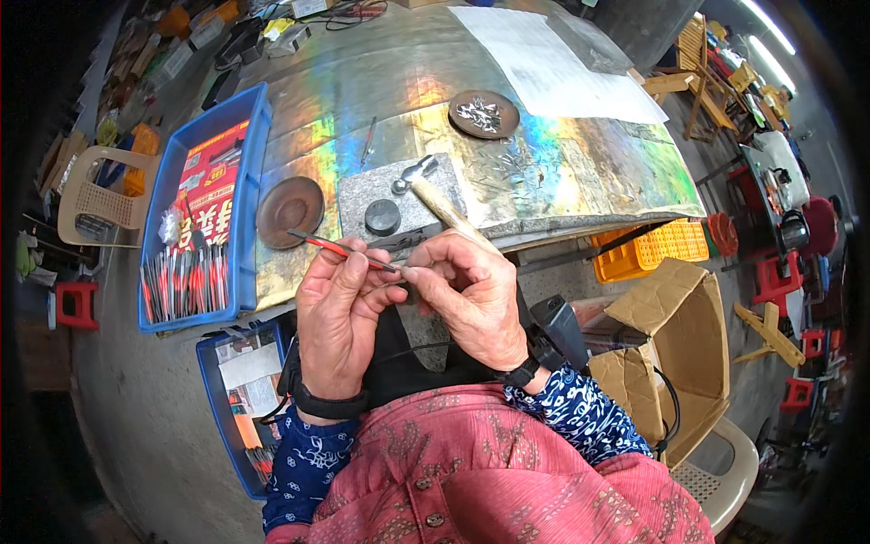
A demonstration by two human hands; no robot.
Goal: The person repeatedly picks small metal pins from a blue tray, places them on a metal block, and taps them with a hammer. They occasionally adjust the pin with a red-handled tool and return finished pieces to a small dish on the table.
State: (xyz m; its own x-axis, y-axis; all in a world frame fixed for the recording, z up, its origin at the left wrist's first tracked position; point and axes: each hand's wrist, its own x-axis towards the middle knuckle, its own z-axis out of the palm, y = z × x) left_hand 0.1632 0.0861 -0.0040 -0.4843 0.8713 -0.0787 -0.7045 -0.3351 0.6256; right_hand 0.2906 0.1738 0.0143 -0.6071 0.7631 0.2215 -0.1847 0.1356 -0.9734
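Observation:
A slim red and black pen-like tool (pixel 335 247) is pinched in my left hand (pixel 337 317), its dark tip slanting up to the left. Close to its other end, the thumb and forefinger of my right hand (pixel 476 295) are pressed together. Whatever lies between those fingertips is too small to make out. Just beyond my hands, a hammer (pixel 442 203) rests with its head on a grey slab (pixel 358 195). A black round block (pixel 382 217) sits on that slab too. Left of it stands a brown dish (pixel 290 213) with nothing visible in it.
A blue tray (pixel 252 181) on the left holds several similar red and black tools (pixel 186 281). Farther back, another brown dish (pixel 510 118) contains small metal pieces, with more scattered beside it. An open cardboard box (pixel 693 354) and yellow crate (pixel 652 252) stand at right.

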